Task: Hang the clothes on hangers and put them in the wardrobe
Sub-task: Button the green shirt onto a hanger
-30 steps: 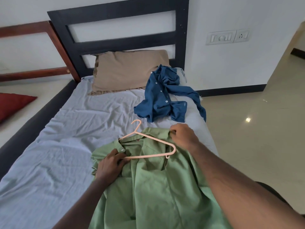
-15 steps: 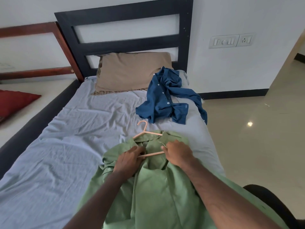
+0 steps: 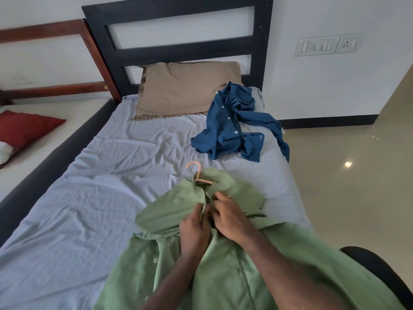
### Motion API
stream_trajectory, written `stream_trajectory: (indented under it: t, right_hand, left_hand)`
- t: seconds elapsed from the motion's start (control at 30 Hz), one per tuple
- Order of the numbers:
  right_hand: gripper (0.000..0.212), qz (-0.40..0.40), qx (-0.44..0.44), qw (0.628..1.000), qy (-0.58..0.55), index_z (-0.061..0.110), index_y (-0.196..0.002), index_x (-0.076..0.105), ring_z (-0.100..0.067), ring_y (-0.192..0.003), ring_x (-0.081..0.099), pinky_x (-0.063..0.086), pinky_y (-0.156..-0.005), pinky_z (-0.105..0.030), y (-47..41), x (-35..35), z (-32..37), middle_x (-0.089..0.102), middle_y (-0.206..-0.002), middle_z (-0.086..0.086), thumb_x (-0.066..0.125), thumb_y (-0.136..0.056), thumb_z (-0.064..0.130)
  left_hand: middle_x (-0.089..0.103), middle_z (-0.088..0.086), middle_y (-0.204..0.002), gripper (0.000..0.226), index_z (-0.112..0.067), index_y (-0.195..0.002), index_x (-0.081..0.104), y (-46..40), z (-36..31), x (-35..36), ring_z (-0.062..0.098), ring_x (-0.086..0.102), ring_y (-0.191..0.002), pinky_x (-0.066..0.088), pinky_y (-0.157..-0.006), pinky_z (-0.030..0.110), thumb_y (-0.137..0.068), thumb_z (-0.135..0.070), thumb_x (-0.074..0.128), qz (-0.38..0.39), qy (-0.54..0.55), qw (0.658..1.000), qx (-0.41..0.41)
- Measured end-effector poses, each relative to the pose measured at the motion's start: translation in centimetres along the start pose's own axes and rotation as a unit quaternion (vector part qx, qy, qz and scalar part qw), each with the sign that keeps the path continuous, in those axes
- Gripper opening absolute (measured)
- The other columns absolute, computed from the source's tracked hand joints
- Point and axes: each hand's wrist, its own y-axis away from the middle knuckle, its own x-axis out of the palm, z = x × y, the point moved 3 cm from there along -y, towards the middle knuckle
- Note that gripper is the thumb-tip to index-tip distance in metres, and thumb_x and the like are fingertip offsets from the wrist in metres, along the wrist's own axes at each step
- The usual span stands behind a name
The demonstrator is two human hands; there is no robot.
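Both hands pinching green shirt (image 3: 223,276) placket — left hand (image 3: 194,229), right hand (image 3: 230,218) side by side; pink hanger (image 3: 197,174) hook pokes from collar; shirt on bed (image 3: 89,209).

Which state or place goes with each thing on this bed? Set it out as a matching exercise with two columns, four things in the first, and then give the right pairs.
Column one:
1. green shirt
2. blue shirt
3. pink hanger
4. tan pillow

Column two:
A. leans against the black headboard
B. lies crumpled near the right edge of the bed, untouched
C. mostly hidden inside a collar, only the hook and a bit of one arm showing
D. held at the front placket by both hands, the left hand and the right hand

Pairs: 1-D, 2-B, 3-C, 4-A
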Motion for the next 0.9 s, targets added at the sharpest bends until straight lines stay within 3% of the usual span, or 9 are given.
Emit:
stream_trajectory:
  t: [0.1,0.2,0.27,0.37,0.5,0.63,0.73,0.83,0.9]
  right_hand:
    - [0.024,-0.078,0.049,0.991,-0.096,0.001,-0.089,0.067,-0.024,-0.084,0.061,0.050,-0.078,-0.035,1.3,1.4,0.5,0.062,-0.094,-0.011,0.049,-0.098,0.013]
    - [0.022,-0.107,0.092,0.985,-0.097,0.005,-0.077,0.062,-0.018,-0.069,0.056,0.043,-0.065,-0.033,2.0,1.6,-0.3,0.058,-0.077,-0.003,0.056,-0.097,0.013]
    - [0.021,-0.132,0.118,0.979,-0.096,0.011,-0.072,0.054,-0.014,-0.062,0.049,0.034,-0.061,-0.027,2.1,0.6,-0.6,0.054,-0.068,0.004,0.064,-0.090,0.009]
    - [0.016,-0.150,0.140,0.970,-0.130,0.015,-0.090,0.062,-0.006,-0.071,0.062,0.046,-0.066,-0.025,3.3,-0.3,-0.7,0.068,-0.078,0.007,0.066,-0.083,0.001]
    - [0.041,-0.125,0.148,0.970,-0.146,0.016,-0.114,0.068,-0.006,-0.093,0.070,0.054,-0.085,-0.023,3.8,-0.3,-0.6,0.075,-0.100,0.006,0.058,-0.082,-0.007]
    - [0.035,-0.113,0.144,0.977,-0.112,0.013,-0.107,0.076,-0.009,-0.099,0.068,0.053,-0.092,-0.026,4.6,-0.6,0.3,0.076,-0.104,0.004,0.058,-0.083,-0.007]
    - [0.033,-0.104,0.148,0.982,-0.057,0.016,-0.096,0.077,-0.004,-0.083,0.065,0.049,-0.078,-0.015,4.8,-1.5,1.4,0.076,-0.091,0.006,0.057,-0.078,-0.004]
    - [0.007,-0.081,0.102,0.991,0.021,0.018,-0.081,0.070,-0.012,-0.058,0.055,0.047,-0.061,-0.026,4.5,-2.2,2.2,0.064,-0.063,0.006,0.069,-0.076,0.014]
    - [0.017,-0.072,0.078,0.992,0.073,0.017,-0.076,0.068,-0.017,-0.057,0.056,0.042,-0.057,-0.029,4.1,-2.5,2.2,0.062,-0.060,0.003,0.077,-0.081,0.030]
  left_hand:
    - [0.060,0.008,-0.062,0.015,-0.024,-0.085,0.041,0.4,0.6,1.5,0.029,0.055,-0.061,0.027,-0.053,0.035,-0.098,-0.033,0.043,0.046,-0.005,0.999,-0.013]
    - [0.067,0.011,-0.072,0.014,-0.020,-0.090,0.050,0.7,1.6,1.9,0.041,0.061,-0.073,0.036,-0.056,0.039,-0.094,-0.033,0.045,0.080,-0.016,0.996,-0.026]
    - [0.072,0.004,-0.078,0.021,-0.017,-0.098,0.061,0.7,1.6,1.6,0.028,0.066,-0.077,0.042,-0.060,0.035,-0.090,-0.035,0.054,0.083,0.005,0.996,-0.027]
    - [0.074,-0.008,-0.086,0.034,-0.020,-0.106,0.068,1.6,1.3,0.8,0.005,0.067,-0.079,0.048,-0.068,0.025,-0.084,-0.046,0.059,0.079,0.039,0.996,-0.032]
    - [0.075,-0.009,-0.083,0.032,-0.018,-0.093,0.076,2.3,1.6,0.7,0.004,0.068,-0.079,0.052,-0.073,0.030,-0.093,-0.040,0.052,0.065,0.122,0.986,-0.095]
    - [0.075,-0.001,-0.090,0.019,-0.013,-0.097,0.076,3.8,1.4,1.3,0.015,0.069,-0.083,0.045,-0.074,0.020,-0.082,-0.023,0.076,0.055,0.019,0.995,-0.079]
    - [0.072,0.005,-0.090,0.018,-0.009,-0.100,0.075,4.2,1.6,1.2,0.026,0.068,-0.083,0.040,-0.071,0.021,-0.082,-0.010,0.076,0.034,0.011,0.995,-0.089]
    - [0.071,0.006,-0.092,0.014,-0.008,-0.099,0.072,4.0,1.6,1.2,0.027,0.066,-0.087,0.040,-0.072,0.027,-0.085,-0.010,0.073,0.028,0.013,0.993,-0.112]
    - [0.070,0.005,-0.095,0.012,-0.008,-0.098,0.070,4.2,1.6,1.0,0.026,0.065,-0.090,0.038,-0.075,0.025,-0.087,-0.011,0.072,0.013,0.033,0.989,-0.141]
